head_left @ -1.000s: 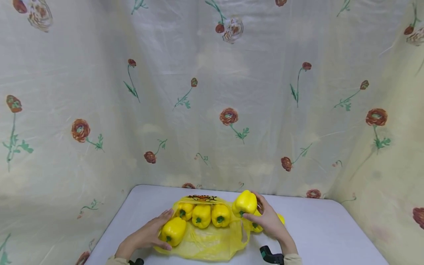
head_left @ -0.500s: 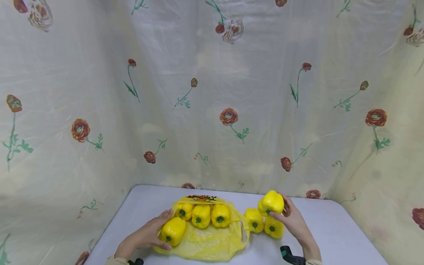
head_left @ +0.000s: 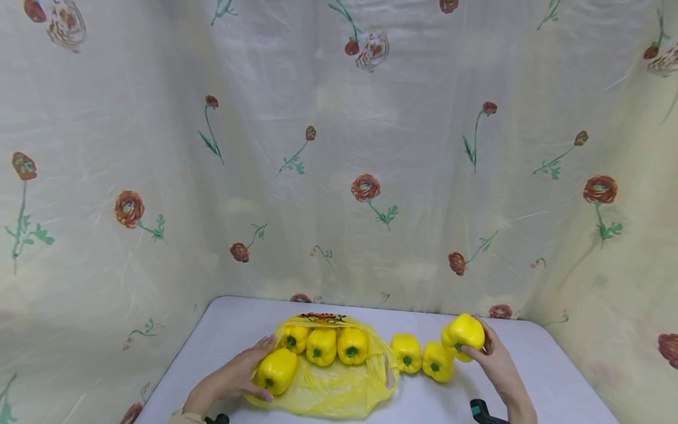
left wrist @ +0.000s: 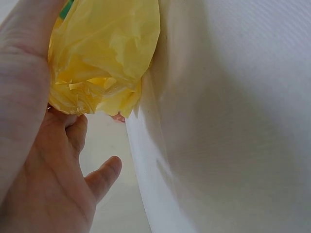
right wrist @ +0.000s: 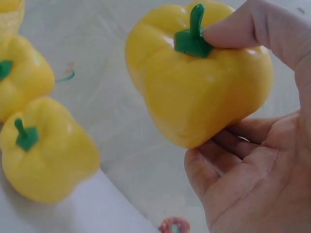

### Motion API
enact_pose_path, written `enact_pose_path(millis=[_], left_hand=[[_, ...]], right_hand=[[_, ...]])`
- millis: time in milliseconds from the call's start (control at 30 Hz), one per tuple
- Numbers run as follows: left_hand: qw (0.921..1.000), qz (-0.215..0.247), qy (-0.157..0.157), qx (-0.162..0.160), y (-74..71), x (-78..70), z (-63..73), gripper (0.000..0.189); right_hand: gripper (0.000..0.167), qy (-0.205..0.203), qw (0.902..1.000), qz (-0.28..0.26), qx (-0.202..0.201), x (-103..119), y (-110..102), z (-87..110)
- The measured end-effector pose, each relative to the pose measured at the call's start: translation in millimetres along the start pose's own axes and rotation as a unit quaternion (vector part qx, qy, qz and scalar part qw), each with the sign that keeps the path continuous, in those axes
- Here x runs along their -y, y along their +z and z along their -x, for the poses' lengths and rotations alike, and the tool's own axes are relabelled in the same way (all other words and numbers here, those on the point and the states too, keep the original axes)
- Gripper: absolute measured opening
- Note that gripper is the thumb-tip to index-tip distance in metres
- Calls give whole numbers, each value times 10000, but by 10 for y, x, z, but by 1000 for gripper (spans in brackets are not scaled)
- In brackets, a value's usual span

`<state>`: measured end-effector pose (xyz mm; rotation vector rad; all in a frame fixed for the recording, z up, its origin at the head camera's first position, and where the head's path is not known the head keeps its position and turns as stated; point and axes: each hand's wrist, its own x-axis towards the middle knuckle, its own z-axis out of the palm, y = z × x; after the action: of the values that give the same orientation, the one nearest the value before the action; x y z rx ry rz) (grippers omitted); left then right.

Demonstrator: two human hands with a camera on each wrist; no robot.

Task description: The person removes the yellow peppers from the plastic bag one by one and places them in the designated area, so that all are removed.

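Observation:
My right hand (head_left: 500,365) grips a yellow bell pepper (head_left: 463,334) above the table's right side. Its thumb presses beside the green stem and the fingers support the underside, as the right wrist view shows. Left of it, two more yellow bell peppers stand side by side on the table, a nearer pepper (head_left: 437,362) and another pepper (head_left: 406,352). My left hand (head_left: 235,374) lies along the left side of a yellow plastic bag (head_left: 333,391), fingers spread beside a front bell pepper (head_left: 277,371). Several peppers, among them one pepper (head_left: 352,345), sit at the bag's mouth.
The white table (head_left: 545,377) has rounded far corners. Flower-printed curtains (head_left: 339,235) enclose it at the back and both sides. Black wrist mounts, such as the right mount (head_left: 483,411), show at the bottom.
My right hand has carried its bell pepper rightward from beside the bag, past the two standing peppers, and is slightly lower than half a second ago. My left hand has stayed put.

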<state>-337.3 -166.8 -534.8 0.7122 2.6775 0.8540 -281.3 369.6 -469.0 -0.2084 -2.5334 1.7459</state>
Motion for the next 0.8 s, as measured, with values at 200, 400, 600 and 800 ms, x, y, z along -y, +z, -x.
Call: enact_pose_path(millis=[200,400,600,800], left_hand=[[10000,20,-68,-8,11,10,4,121],[10000,34,-9,-21,21,17,9,120],[10000,27,12,-31,20,6,7,121],[10000,11,-10,-32,9,8,9,122]], right_hand=[[94,218,9997,-97,-75,-145,-77,-10],[95,384,9992,-65,-68,-308,-109,-58],[93,479,9988,-87,-105,-466,-184,-89],[96,710,9975,-7,-47,-571,-239,-93]])
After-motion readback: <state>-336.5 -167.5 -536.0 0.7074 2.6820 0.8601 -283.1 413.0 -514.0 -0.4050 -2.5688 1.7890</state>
